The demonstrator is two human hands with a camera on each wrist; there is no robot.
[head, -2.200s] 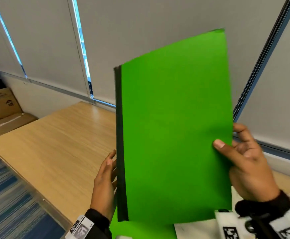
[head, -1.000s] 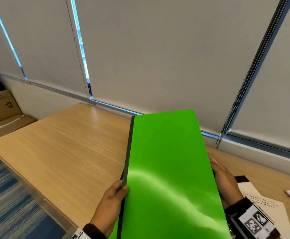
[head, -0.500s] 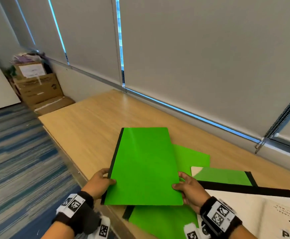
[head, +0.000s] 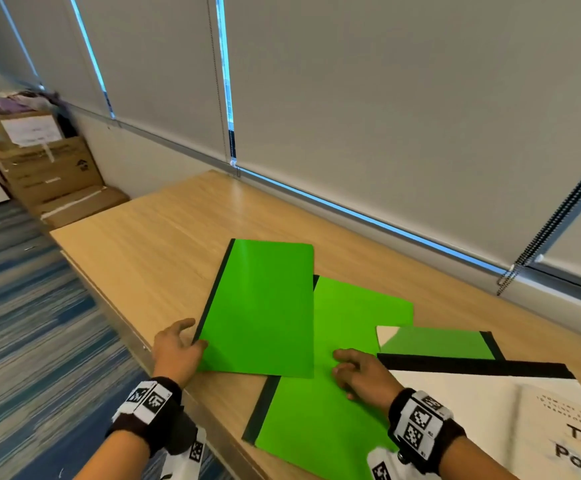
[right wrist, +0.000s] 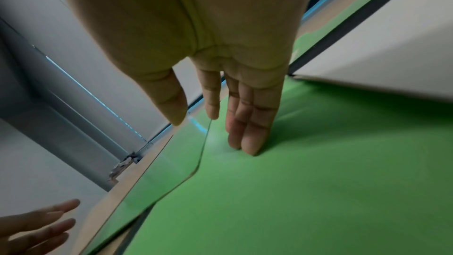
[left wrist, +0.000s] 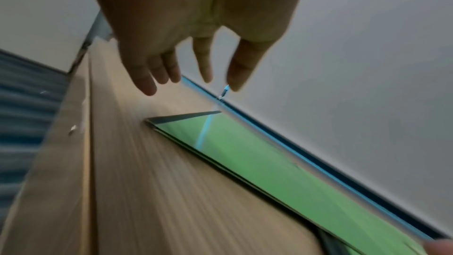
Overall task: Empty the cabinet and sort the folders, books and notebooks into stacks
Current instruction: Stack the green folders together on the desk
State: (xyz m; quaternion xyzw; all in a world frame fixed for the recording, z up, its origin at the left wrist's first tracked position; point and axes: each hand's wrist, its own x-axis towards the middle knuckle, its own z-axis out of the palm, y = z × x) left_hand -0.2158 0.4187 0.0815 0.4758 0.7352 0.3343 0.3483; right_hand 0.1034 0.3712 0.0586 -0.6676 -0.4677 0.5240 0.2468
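my left grip (head: 177,351) is spread beside the top green folder (head: 261,306), right grip (head: 360,374) flat on the lower folder (head: 320,420), which overhangs the counter's (head: 136,251) front edge and could slide off.

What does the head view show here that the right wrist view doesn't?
Head only: cardboard boxes on the floor, the carpet, both wristbands, and the printed book. Right wrist only: the right hand from beneath, two fingers touching the lower green folder. Both: the top green folder, left hand, and window blinds.
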